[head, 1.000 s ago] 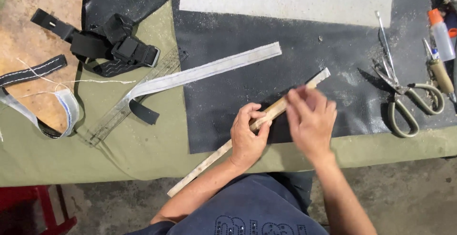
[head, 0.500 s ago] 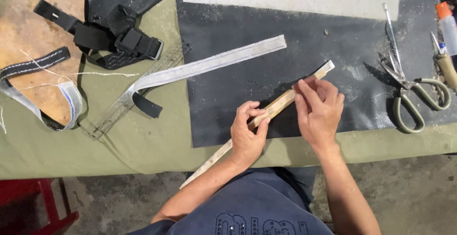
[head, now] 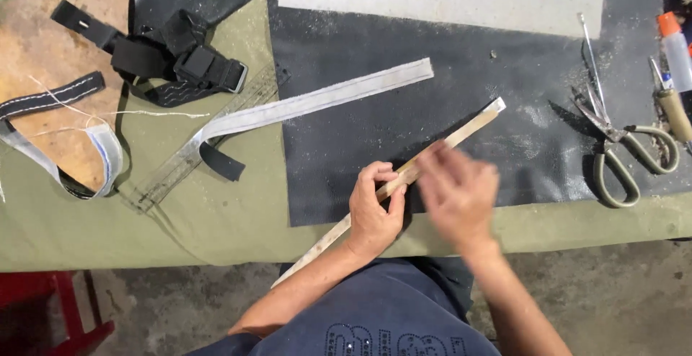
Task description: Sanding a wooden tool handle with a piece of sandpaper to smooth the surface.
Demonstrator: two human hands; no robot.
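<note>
Left hand (head: 375,208) pinches the long strip (head: 461,134); blurred right hand (head: 458,194) rubs over it, grip unclear. Overhanging the surface (head: 108,219), the strip could slip.

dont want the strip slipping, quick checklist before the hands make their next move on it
1. Left hand grips the long pale strip: ok.
2. Right hand contact with strip: cannot tell, motion-blurred.
3. Strip's far end rests on the black sheet: ok.
4. Strip's near end supported: not ok, it overhangs the table edge.
5. Scissors lie apart from both hands: ok.
</note>
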